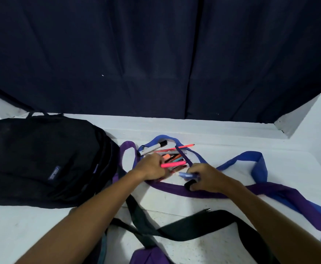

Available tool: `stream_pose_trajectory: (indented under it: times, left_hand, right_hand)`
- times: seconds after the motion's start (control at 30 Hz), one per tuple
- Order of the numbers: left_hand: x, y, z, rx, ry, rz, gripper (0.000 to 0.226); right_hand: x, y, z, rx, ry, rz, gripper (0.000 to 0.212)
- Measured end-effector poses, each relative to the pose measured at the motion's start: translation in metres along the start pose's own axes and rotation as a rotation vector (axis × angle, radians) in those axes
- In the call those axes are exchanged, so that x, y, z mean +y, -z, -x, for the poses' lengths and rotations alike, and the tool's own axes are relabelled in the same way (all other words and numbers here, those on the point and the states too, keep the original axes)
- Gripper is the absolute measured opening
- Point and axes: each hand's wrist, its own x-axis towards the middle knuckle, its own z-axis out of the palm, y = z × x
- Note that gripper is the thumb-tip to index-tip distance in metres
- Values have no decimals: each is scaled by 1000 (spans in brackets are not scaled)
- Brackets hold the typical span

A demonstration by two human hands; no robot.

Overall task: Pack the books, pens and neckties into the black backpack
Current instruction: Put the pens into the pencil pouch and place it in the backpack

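Right now the left hand (152,166) is curled around a pink pen (173,164) at the near edge of a heap of pens (172,156) on the white table (31,225). Just beside it, the right hand (205,178) grips a blue pen (188,175) and a black one (189,183) in bent fingers. A purple necktie (222,193) and a blue necktie (237,161) loop loosely around the heap, and a black necktie (194,229) lies nearer the person, passing under both forearms. The black backpack (41,161) lies flat at the left, its side just beside the purple loop. A dark curtain (155,54) hangs behind the table.
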Motion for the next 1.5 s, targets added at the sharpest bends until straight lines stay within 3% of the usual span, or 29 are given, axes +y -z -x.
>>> stream_pose_trajectory:
  times: [0.17, 0.27, 0.4, 0.57, 0.63, 0.73, 0.87, 0.93, 1.0, 1.07, 1.17, 1.3, 1.4, 1.5]
  left_hand:
    - [-5, -13, 7, 65, 24, -143, 25]
    - [-5, -14, 8, 92, 6, -123, 17]
    - [-6, -15, 7, 58, -47, -76, 30]
    - [-9, -15, 8, 106, -49, -130, 18]
    - [-10, -13, 6, 71, -36, -78, 6]
    - [-13, -6, 5, 35, 23, 70, 7]
    - [-10, 5, 14, -42, 138, 626, 6]
    - [-8, 9, 18, -26, 160, 769, 11]
    - [-5, 12, 21, -35, 181, 924, 25]
    - [0, 14, 26, -68, 175, 1048, 28]
    - [6, 15, 32, -98, 159, 1102, 24]
    - [14, 11, 32, -104, 176, 1104, 34]
    - [33, 5, 39, -104, 154, 1140, 27]
    - [50, 0, 47, -86, 85, 1142, 26]
  right_hand:
    - [-2, -10, -4, -25, -65, 135, 28]
    - [3, -9, -5, 5, -80, 74, 22]
    - [-2, 7, -8, 204, -239, -333, 3]
    - [-13, 21, -19, 349, -517, -1020, 22]
    - [-13, 21, -26, 355, -587, -1163, 20]
    - [-11, 13, -39, 384, -627, -1016, 18]
    - [1, -4, -53, 394, -584, -373, 21]
    - [0, -10, -54, 336, -588, -125, 30]
    - [-3, -12, -53, 320, -593, -5, 37]
    - [-5, -9, -54, 350, -589, -25, 31]
    - [-12, -3, -49, 411, -548, -433, 16]
    - [-33, 5, -35, 418, -450, -1057, 12]
    - [-46, 6, -29, 361, -400, -1431, 13]
    - [-58, 8, -22, 349, -344, -1526, 18]
